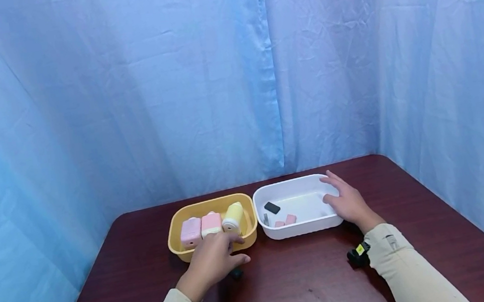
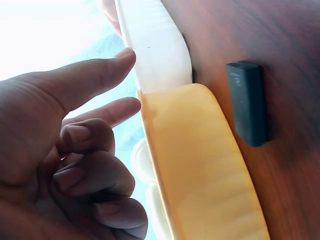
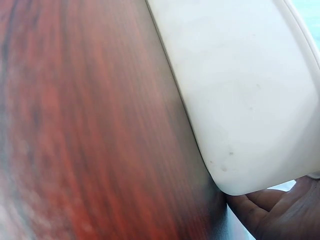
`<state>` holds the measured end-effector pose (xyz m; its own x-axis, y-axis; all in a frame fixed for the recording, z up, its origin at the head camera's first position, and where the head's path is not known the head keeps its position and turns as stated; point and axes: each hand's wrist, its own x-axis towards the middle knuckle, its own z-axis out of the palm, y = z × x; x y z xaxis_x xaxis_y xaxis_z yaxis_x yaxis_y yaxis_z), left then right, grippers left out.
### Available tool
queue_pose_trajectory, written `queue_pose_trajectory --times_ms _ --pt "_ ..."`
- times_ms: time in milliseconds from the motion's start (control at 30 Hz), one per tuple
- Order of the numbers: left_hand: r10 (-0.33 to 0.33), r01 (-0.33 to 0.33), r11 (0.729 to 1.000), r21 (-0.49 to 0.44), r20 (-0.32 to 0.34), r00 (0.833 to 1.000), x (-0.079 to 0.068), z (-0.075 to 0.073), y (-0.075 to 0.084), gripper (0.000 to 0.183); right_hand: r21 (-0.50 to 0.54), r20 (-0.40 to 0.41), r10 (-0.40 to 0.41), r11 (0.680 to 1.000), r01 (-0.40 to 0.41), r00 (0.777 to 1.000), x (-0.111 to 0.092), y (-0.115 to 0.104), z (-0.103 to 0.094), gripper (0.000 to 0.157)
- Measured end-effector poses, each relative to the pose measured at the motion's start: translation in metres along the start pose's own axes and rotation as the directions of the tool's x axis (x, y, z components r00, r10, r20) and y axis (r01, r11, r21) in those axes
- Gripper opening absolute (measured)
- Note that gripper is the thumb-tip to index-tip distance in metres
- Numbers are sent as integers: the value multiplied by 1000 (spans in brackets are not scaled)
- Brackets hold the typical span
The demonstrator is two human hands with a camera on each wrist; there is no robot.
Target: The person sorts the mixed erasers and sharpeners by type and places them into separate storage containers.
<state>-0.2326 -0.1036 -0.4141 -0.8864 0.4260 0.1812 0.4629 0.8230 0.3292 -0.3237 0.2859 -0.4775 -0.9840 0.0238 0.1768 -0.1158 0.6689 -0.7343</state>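
My left hand point(image 1: 216, 257) is at the near side of a yellow tray point(image 1: 172, 237). Its thumb and index finger are extended, the other fingers are loosely bent, and nothing is held. The index fingertip is right at the tray's rim in the left wrist view. Inside lie a purple bottle-shaped item point(image 1: 191, 232), a pink one point(image 1: 211, 222) and a yellow one point(image 1: 234, 216). My right hand point(image 1: 349, 203) rests at the right end of a white tray point(image 1: 301, 228), thumb and fingers spread over the rim. The right wrist view shows part of it behind the tray's corner.
The trays stand side by side on a dark red wooden table point(image 1: 311, 273). In the white tray are a black block point(image 1: 272, 207), a small grey piece point(image 1: 266, 219) and pink pieces point(image 1: 290, 219). A dark green block point(image 2: 248, 102) lies before the yellow tray. Blue curtains point(image 1: 198, 86) hang behind.
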Motion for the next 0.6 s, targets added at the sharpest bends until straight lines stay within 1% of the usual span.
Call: queue_pose_trajectory --times_ms 100,233,500,600 --pt "5 -5 1000 -17 10 1000 -5 2 -4 34 -2 0 0 1000 0 1000 0 0 0 60" --pt "5 -5 1000 -11 16 1000 -10 3 -9 33 -8 -1 -1 1000 1 1000 0 0 0 60" --pt "-26 26 1000 -11 49 998 -18 3 -17 34 -8 -1 3 1000 -3 1000 0 -1 0 60" --pt "-19 20 1000 -17 57 998 -21 3 -19 34 -9 -1 -1 1000 1 1000 1 0 1 60"
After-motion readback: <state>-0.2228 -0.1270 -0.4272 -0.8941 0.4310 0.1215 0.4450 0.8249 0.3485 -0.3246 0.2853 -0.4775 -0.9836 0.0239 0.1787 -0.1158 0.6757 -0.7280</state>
